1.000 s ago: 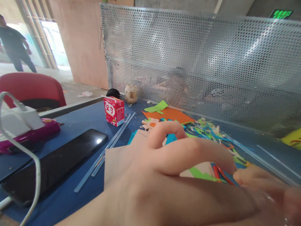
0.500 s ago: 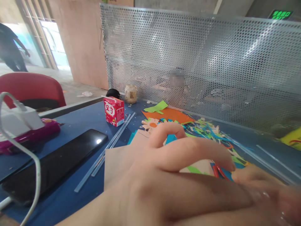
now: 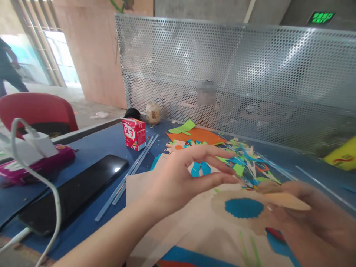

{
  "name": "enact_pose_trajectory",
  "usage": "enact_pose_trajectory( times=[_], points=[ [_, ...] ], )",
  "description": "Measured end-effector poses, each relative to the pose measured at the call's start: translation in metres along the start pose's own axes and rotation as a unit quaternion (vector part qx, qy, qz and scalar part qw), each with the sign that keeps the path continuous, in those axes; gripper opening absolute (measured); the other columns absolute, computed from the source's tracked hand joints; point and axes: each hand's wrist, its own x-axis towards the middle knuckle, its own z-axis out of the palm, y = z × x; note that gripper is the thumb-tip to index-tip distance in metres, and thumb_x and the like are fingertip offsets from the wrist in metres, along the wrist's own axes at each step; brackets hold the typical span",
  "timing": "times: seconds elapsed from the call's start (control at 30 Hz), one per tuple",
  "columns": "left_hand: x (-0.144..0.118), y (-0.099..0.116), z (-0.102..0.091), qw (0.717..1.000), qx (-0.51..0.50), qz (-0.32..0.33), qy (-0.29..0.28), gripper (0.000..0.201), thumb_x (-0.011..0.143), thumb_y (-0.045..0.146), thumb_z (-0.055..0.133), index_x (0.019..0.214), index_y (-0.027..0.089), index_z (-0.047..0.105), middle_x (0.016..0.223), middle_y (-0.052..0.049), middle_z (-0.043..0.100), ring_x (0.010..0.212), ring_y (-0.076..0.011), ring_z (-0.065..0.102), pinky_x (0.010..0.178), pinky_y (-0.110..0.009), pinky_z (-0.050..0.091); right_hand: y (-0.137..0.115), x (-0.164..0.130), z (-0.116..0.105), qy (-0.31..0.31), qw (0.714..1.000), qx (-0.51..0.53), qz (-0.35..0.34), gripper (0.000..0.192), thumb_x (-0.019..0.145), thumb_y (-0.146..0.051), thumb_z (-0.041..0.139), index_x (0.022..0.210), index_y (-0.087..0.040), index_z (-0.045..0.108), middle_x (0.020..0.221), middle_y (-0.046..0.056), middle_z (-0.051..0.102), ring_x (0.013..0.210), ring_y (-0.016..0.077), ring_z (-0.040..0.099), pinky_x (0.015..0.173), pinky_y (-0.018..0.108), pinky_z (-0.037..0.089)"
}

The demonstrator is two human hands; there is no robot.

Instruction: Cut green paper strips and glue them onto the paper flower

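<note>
While left hand (image 3: 178,178) hovers flat, fingers extended, right hand (image 3: 306,215) pinches paper flower (image 3: 244,207)

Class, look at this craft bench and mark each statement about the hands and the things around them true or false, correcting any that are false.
1. The red carton stands upright on the blue table. True.
2. The left hand grips a pair of scissors. False: its fingers are spread open above the paper, holding nothing.
3. A blue disc sits on the tan paper piece near the right hand. True.
4. The black phone lies on top of the orange sheet. False: it lies on the table, apart from it.
</note>
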Motion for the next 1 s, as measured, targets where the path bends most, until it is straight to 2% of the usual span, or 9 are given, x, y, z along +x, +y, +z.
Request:
enact_pose_trajectory(
  times=[0.13, 0.23, 0.4, 0.5, 0.67, 0.77, 0.83, 0.9, 1.0],
  points=[
    [0.002, -0.001, -0.005, 0.999, -0.017, 0.006, -0.037, 0.023, 0.073, 0.026, 0.068, 0.095, 0.018, 0.065, 0.086, -0.002, 0.072, 0.086, -0.0132, 0.064, 0.088, -0.027, 0.046, 0.0, 0.007, -0.003, -0.044, 0.998, 0.034, -0.008, 0.015, 0.072, -0.027, 0.07, 0.078, -0.029, 0.056, 0.084, -0.002, 0.068, 0.07, 0.0182, 0.068, 0.047, 0.014, 0.054],
    [0.002, 0.0, -0.007, 0.997, -0.022, 0.031, -0.062, 0.019, 0.071, 0.023, 0.07, 0.088, 0.017, 0.066, 0.088, -0.003, 0.072, 0.09, -0.0155, 0.064, 0.089, -0.029, 0.045, 0.0, 0.007, -0.002, -0.039, 0.998, 0.039, -0.005, 0.017, 0.069, -0.029, 0.072, 0.077, -0.028, 0.056, 0.08, -0.004, 0.067, 0.063, 0.0133, 0.067, 0.045, 0.01, 0.051],
    [0.001, 0.004, -0.007, 0.997, -0.006, 0.025, -0.074, 0.029, 0.073, 0.022, 0.068, 0.101, 0.017, 0.063, 0.082, -0.002, 0.072, 0.08, -0.0139, 0.065, 0.083, -0.028, 0.047, -0.01, 0.002, 0.006, -0.025, 0.995, 0.076, 0.06, 0.023, 0.069, -0.039, 0.071, 0.073, -0.026, 0.053, 0.079, -0.002, 0.066, 0.07, 0.0158, 0.066, 0.051, 0.016, 0.053],
    [-0.001, 0.004, -0.006, 0.997, 0.014, 0.013, -0.072, 0.024, 0.075, 0.022, 0.066, 0.099, 0.017, 0.064, 0.08, -0.002, 0.072, 0.079, -0.0138, 0.065, 0.082, -0.029, 0.047, -0.015, 0.001, 0.01, -0.034, 0.995, 0.088, 0.043, 0.021, 0.071, -0.035, 0.071, 0.071, -0.026, 0.052, 0.079, -0.004, 0.067, 0.071, 0.0134, 0.066, 0.059, 0.015, 0.054],
    [-0.002, 0.002, -0.005, 0.997, 0.002, 0.021, -0.077, 0.031, 0.077, 0.02, 0.063, 0.108, 0.019, 0.058, 0.081, -0.002, 0.07, 0.079, -0.0148, 0.064, 0.079, -0.032, 0.047, -0.016, 0.002, 0.012, -0.059, 0.989, 0.134, -0.003, 0.017, 0.074, -0.029, 0.069, 0.07, -0.027, 0.053, 0.076, -0.004, 0.065, 0.074, 0.0133, 0.065, 0.066, 0.016, 0.055],
    [-0.003, 0.004, -0.003, 0.996, 0.034, 0.03, -0.072, 0.027, 0.078, 0.019, 0.062, 0.105, 0.018, 0.06, 0.08, -0.002, 0.068, 0.078, -0.0144, 0.062, 0.076, -0.03, 0.047, -0.014, 0.003, 0.009, -0.075, 0.99, 0.117, -0.025, 0.014, 0.076, -0.027, 0.066, 0.072, -0.028, 0.052, 0.077, -0.006, 0.066, 0.075, 0.0118, 0.064, 0.068, 0.015, 0.054],
    [-0.003, 0.005, -0.002, 0.995, 0.049, 0.042, -0.076, 0.028, 0.078, 0.015, 0.06, 0.105, 0.018, 0.06, 0.076, -0.001, 0.067, 0.077, -0.0138, 0.061, 0.072, -0.028, 0.047, -0.011, 0.003, 0.005, -0.111, 0.989, 0.085, -0.053, 0.016, 0.075, -0.024, 0.066, 0.072, -0.029, 0.052, 0.075, -0.007, 0.067, 0.079, 0.0115, 0.064, 0.071, 0.015, 0.053],
    [-0.004, 0.007, -0.002, 0.993, 0.051, 0.069, -0.079, 0.031, 0.077, 0.012, 0.06, 0.107, 0.018, 0.059, 0.074, 0.0, 0.067, 0.074, -0.0125, 0.061, 0.07, -0.026, 0.046, -0.006, 0.003, 0.0, -0.144, 0.985, 0.071, -0.065, 0.018, 0.074, -0.022, 0.069, 0.072, -0.03, 0.053, 0.075, -0.006, 0.069, 0.087, 0.014, 0.062, 0.07, 0.017, 0.053],
    [-0.006, 0.009, -0.002, 0.99, 0.037, 0.112, -0.074, 0.034, 0.075, 0.008, 0.06, 0.107, 0.018, 0.057, 0.075, 0.001, 0.067, 0.07, -0.0111, 0.061, 0.07, -0.026, 0.047, 0.002, 0.004, -0.006, -0.158, 0.978, 0.122, -0.064, 0.013, 0.075, -0.029, 0.069, 0.074, -0.032, 0.056, 0.077, -0.002, 0.069, 0.091, 0.0212, 0.062, 0.065, 0.027, 0.056]
  ],
)
